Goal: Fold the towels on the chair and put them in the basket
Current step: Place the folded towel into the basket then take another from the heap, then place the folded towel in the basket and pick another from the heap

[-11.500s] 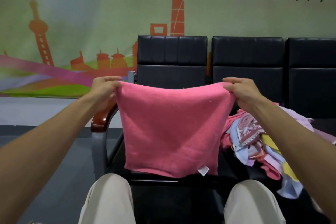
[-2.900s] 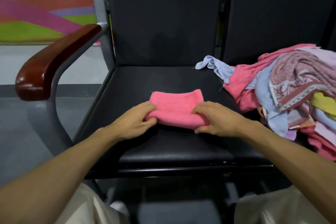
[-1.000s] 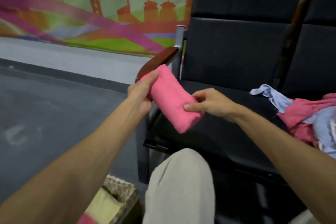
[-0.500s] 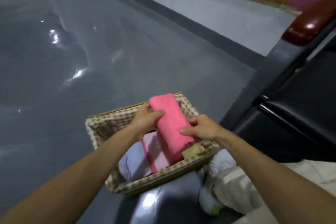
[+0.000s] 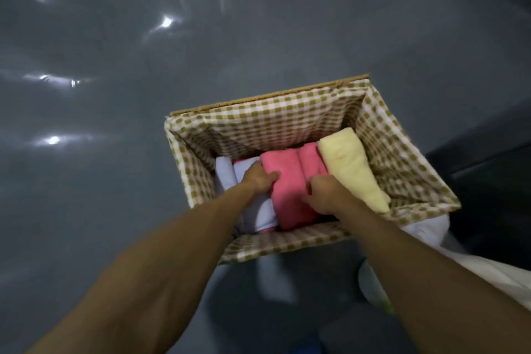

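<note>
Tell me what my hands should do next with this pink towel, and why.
Probably release and lift both hands out: the pink towel already lies down in the basket beside the pale lilac towel, with the left hand and right hand gripping its sides.

Reaching down side by side, left hand (image 5: 258, 180) and right hand (image 5: 326, 195) each curl in a grip.

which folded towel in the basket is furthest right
The pale yellow towel, against the basket's checked right wall; the pink towel and pale blue towel lie left of it.
</note>
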`<state>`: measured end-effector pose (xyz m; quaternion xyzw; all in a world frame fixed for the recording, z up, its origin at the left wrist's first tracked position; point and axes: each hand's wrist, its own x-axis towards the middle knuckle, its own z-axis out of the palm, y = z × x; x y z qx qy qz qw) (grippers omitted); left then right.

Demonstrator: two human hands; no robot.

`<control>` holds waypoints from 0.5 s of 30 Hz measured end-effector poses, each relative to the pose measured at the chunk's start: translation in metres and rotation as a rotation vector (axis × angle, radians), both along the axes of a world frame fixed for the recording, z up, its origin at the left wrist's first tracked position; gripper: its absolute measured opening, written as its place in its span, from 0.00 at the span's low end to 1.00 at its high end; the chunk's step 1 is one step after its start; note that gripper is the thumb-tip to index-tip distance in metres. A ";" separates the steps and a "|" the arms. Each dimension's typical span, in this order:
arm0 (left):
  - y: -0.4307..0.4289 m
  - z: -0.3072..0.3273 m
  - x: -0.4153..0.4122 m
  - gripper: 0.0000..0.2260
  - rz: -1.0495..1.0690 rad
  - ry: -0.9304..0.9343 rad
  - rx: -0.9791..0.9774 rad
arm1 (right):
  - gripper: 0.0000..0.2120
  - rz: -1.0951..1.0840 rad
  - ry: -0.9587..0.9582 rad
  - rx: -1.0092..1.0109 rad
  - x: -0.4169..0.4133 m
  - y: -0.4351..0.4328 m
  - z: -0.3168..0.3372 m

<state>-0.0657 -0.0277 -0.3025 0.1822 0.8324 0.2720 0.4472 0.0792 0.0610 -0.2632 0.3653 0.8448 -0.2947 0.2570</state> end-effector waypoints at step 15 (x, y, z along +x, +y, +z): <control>0.081 0.197 0.066 0.07 -0.626 0.223 0.349 | 0.12 0.071 0.143 0.361 0.142 0.079 0.191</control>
